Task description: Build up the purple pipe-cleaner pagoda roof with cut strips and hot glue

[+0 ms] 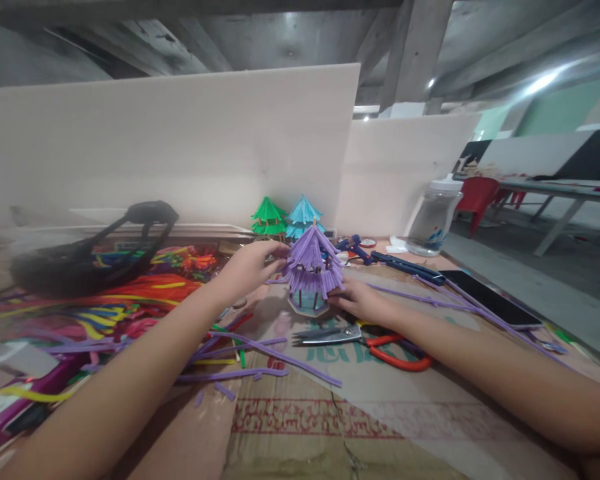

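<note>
The fingers (276,249) of the left hand (247,270) are curved, thumb a little apart, at the left edge of the purple model house (313,263); whether they pinch it I cannot tell, as the tips meet the roof's edge. The right hand (363,301) reaches in from the other side, its fingers slightly bent and close together at the lower right of the same house; their grip cannot be made out either. The house stands upright between the two sets of fingers, with a two-tiered roof of purple strips, dark posts and pale blue below.

Just beyond the left fingers are a green model house (269,212) and, beside it, a blue one (305,212). Nearer the wearer than the right fingers, scissors (353,332) with red-orange handles lie with their blades pointing left. Loose purple strips (230,377) lie nearer than the left fingers, on the bench (190,427); farther left is a heap of red and orange strips (150,288), with a blurred black object (65,267) behind it.

Beyond the right fingers lies a blue glue gun (363,253); to their right are a long dark blue tool (410,267), a black phone (490,299) and a clear bottle (433,220).
</note>
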### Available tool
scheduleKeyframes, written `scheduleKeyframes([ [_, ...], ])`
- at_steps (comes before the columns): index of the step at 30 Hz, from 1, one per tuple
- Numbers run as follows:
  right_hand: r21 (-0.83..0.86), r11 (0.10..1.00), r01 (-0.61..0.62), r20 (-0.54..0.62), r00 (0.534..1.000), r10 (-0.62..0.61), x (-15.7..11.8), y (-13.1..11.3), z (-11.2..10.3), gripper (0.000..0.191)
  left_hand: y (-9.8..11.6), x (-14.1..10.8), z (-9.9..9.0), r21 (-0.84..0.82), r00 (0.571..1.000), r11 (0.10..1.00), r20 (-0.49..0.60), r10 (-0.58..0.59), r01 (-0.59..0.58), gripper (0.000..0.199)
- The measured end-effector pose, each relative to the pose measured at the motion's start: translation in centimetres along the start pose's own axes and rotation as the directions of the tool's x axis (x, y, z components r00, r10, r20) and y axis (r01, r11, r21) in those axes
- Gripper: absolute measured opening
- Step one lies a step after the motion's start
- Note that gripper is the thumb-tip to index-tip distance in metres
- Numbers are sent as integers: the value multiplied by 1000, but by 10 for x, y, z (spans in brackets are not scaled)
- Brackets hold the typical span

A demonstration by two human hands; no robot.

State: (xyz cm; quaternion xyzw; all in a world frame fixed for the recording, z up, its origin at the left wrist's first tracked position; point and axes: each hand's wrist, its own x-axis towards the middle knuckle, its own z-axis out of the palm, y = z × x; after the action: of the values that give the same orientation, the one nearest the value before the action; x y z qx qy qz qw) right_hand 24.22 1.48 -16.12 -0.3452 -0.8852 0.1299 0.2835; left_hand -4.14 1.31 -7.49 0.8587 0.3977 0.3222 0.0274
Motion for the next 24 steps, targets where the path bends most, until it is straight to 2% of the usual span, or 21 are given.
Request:
scheduleKeyframes([
  [6, 3, 1000, -17, 6, 1000, 17, 0, -1, 0, 26, 7, -2, -2, 37, 1000, 999, -7, 2, -2, 21],
  [10, 5, 1000, -28, 8, 1000, 28, 0, -4, -1, 24, 18, -4, -6, 87, 986, 992, -136, 98, -87, 38],
  [13, 10, 1000, -27, 12, 1000, 26, 0, -5, -1, 23, 31, -6, -8, 127, 949, 974, -231, 215, -190, 33],
  [15, 14, 1000, -24, 13, 1000, 24, -1, -6, -1, 23, 38, -8, -7, 172, 938, 957, -219, 269, -234, 33],
  [20, 29, 1000, -9, 14, 1000, 9, -1, -6, -1, 23, 40, -8, 1, 218, 943, 937, -133, 304, -271, 67],
  [24, 46, 999, 0, 15, 1000, -1, 0, -5, 0, 22, 34, -7, 5, 199, 952, 943, -99, 289, -266, 71],
])
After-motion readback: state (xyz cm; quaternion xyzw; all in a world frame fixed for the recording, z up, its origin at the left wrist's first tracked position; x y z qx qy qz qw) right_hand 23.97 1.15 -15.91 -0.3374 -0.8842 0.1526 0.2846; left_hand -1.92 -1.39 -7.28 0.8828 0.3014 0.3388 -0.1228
